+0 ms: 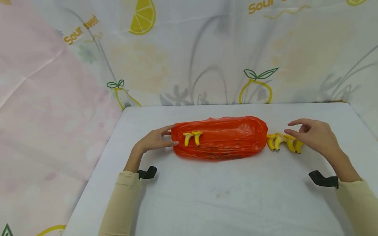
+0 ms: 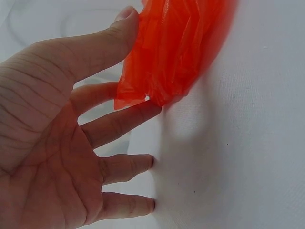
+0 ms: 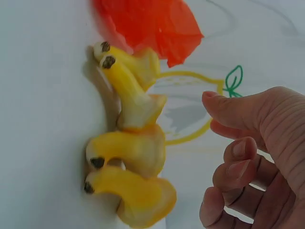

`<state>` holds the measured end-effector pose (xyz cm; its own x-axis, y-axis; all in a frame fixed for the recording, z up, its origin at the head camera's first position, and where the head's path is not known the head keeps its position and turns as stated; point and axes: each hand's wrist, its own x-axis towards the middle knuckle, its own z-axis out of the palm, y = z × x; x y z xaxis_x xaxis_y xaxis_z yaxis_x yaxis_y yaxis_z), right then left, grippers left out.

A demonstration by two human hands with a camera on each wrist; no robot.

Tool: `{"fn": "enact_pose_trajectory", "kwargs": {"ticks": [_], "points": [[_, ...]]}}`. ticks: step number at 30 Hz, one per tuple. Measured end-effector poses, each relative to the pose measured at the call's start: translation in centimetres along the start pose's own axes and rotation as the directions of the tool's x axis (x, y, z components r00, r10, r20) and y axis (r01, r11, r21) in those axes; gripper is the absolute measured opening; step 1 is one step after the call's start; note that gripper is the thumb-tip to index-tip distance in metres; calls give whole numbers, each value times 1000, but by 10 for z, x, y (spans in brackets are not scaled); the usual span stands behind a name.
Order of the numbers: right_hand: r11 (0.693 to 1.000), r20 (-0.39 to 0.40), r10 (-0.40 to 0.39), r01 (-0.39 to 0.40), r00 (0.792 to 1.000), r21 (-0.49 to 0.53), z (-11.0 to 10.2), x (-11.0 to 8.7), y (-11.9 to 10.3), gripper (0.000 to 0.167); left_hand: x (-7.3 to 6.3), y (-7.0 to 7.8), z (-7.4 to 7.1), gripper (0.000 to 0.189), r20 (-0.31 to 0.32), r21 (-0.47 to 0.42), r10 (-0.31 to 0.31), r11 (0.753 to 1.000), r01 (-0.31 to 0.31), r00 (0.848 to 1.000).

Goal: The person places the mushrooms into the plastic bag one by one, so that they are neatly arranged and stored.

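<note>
A red plastic bag (image 1: 224,137), long and crumpled, lies across the white table. Two small yellow banana-like pieces (image 1: 197,138) with flared pale ends are on its left part. My left hand (image 1: 158,138) holds the bag's left end between thumb and fingers. In the left wrist view, the thumb (image 2: 119,36) is on one side of the red plastic (image 2: 167,52) and fingers are behind it. My right hand (image 1: 316,135) hovers above and beside several more yellow pieces with dark tips (image 3: 133,150), at the bag's right end. Its fingers are loosely bent, with nothing between them.
The white table (image 1: 224,201) has its far edge close to a patterned curtain (image 1: 185,44) with lemon drawings. More curtain (image 1: 43,121) hangs along the left side. A black strap piece (image 1: 323,179) sticks out from the right wrist, another (image 1: 148,172) from the left.
</note>
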<state>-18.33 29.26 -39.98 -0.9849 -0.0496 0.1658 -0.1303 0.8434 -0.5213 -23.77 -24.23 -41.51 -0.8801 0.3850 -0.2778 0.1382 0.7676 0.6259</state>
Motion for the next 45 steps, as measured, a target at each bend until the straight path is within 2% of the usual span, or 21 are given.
{"fn": "enact_pose_trajectory", "kwargs": {"ticks": [17, 26, 32, 45], "points": [[997, 25, 14, -12, 1000, -77, -9, -18, 26, 41, -1, 1, -1, 85, 4, 5, 6, 1000, -6, 1000], [994, 30, 30, -26, 999, -111, -12, -19, 35, 37, -2, 1, -2, 85, 1, 2, 0, 1000, 0, 1000], [992, 71, 54, -46, 996, -114, -12, -19, 37, 34, -3, 3, 0, 83, 8, -3, 3, 1000, -3, 1000], [992, 79, 63, -54, 995, -112, -13, -21, 39, 32, -2, 4, -1, 85, 9, -1, -1, 1000, 1, 1000]]}}
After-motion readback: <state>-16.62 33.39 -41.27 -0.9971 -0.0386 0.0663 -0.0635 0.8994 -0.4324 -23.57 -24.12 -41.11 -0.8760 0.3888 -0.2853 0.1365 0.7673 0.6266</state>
